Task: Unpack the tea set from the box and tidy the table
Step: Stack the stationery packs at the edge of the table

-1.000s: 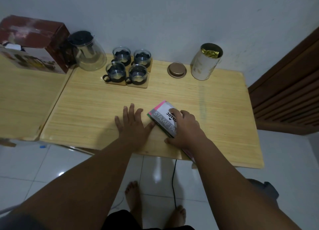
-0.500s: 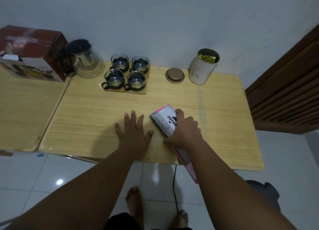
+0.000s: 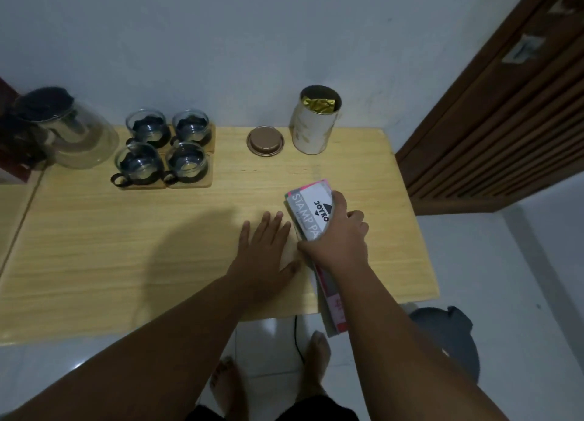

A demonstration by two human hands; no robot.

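Right grip (image 3: 339,240): curled round flat printed cardboard (image 3: 308,213), whose far end juts beyond it.
Left grip (image 3: 265,253): spread flat on the pale wood-grain tabletop (image 3: 126,246).

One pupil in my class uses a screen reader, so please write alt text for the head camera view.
A person's right hand grips a stamp pad carton on a wooden table, while the left hand rests flat beside it. At the back stand four glass cups, a glass teapot, an open tin and its lid.
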